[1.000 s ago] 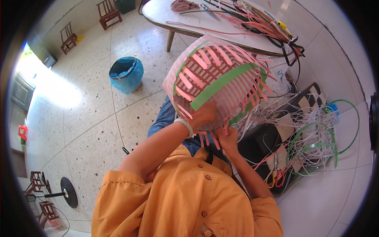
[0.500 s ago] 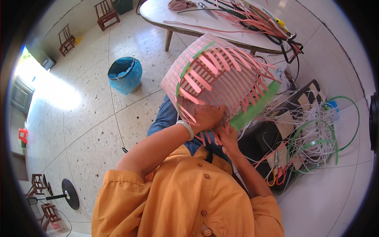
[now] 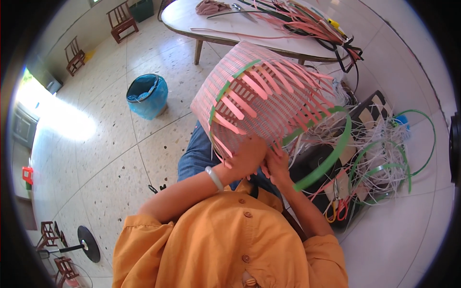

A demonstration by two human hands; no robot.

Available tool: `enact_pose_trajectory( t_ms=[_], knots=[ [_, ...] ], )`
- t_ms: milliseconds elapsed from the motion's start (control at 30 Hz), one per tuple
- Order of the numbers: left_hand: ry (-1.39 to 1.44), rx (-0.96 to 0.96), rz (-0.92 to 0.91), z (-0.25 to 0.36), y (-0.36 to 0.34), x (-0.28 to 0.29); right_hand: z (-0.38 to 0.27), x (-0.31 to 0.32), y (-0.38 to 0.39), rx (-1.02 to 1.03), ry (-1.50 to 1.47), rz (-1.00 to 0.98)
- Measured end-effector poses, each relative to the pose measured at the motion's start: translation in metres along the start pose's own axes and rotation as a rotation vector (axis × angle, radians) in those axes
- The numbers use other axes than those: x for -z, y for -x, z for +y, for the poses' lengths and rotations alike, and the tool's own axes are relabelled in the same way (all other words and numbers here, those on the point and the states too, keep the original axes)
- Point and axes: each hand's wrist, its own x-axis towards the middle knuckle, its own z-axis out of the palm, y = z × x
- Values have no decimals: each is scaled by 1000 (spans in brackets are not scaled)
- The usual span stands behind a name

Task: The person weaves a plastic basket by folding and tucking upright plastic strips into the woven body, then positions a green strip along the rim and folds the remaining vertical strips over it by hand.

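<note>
A woven basket [image 3: 249, 91] of pink and white strips rests tilted on my lap, its opening showing loose pink ends and a green band along the edge. My left hand [image 3: 248, 156], with a white bangle at the wrist, is closed at the lower rim, fingertips partly hidden. Just right of it my right hand [image 3: 277, 164] pinches at the pink strip ends on that rim. A loose green strip [image 3: 326, 163] loops out over the right side, hanging past my right hand.
An oval white table [image 3: 182, 19] holds strip bundles [image 3: 307, 24], cloth and a tool. A blue-lined bin [image 3: 146, 103] stands left. At right are tangled white strips [image 3: 384, 144] and scissors [image 3: 342, 210] on a black object [image 3: 312, 161]. Small wooden chairs [image 3: 122, 24] stand along the wall.
The green strip that lay across the basket's opening has swung right and down into a hanging loop. My left hand has shifted slightly downward, and the basket slightly left.
</note>
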Motion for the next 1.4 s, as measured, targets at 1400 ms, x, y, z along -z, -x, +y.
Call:
enact_pose_trajectory(
  t_ms=[1400],
  knots=[
    [684,-717,-425,24,109,125,-1,24,-5,-126,418,-65]
  ],
)
